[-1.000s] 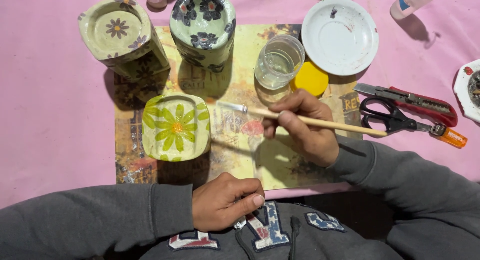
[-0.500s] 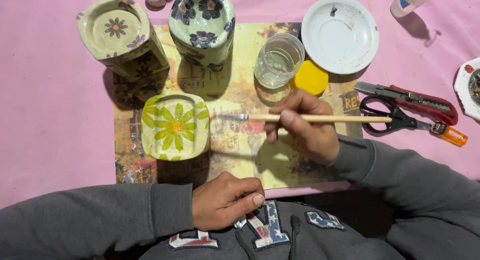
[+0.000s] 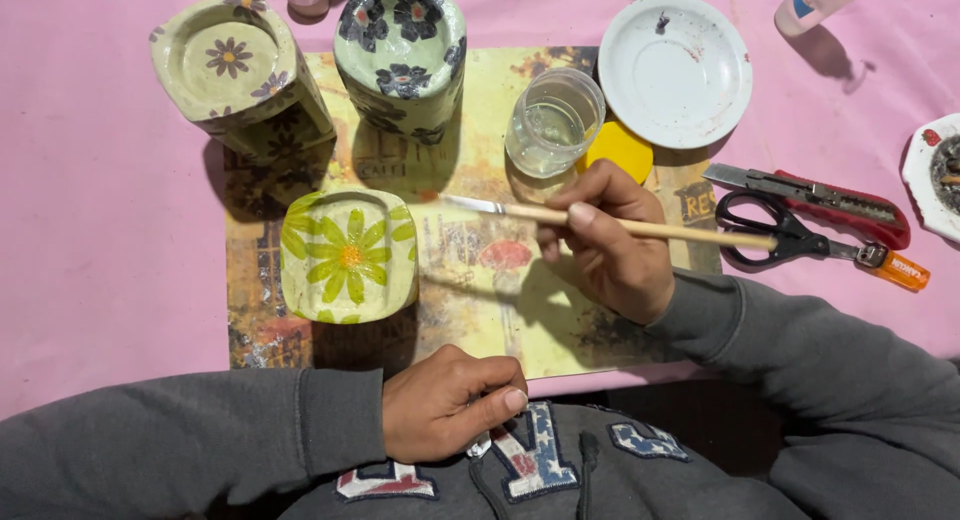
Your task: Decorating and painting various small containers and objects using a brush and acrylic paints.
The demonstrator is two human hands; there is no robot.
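Since a second ago: brush (image 3: 610, 222) levelled from a slant to near flat, bristle tip swung up and left toward the green pot (image 3: 348, 253); right hand (image 3: 605, 240) shifted slightly up; left hand (image 3: 450, 400) unmoved, curled into a loose fist against the sweater, thumb over the fingers, holding nothing visible.

On the pink desk (image 3: 90, 270), a printed mat (image 3: 470, 300) under the work. On the mat, upside down: green pot with yellow-green daisy on its square base, just left of the bristles, not touched. Behind it, two more flowered pots (image 3: 235, 70) (image 3: 402, 50).

Right fingers pinched narrow around the brush mid-handle. Brush: pale wooden handle, metal ferrule, fine tip, held over the mat, end reaching past the scissors (image 3: 770, 230). Just above the hand, a clear cup (image 3: 552, 122) and yellow lid (image 3: 620, 150).
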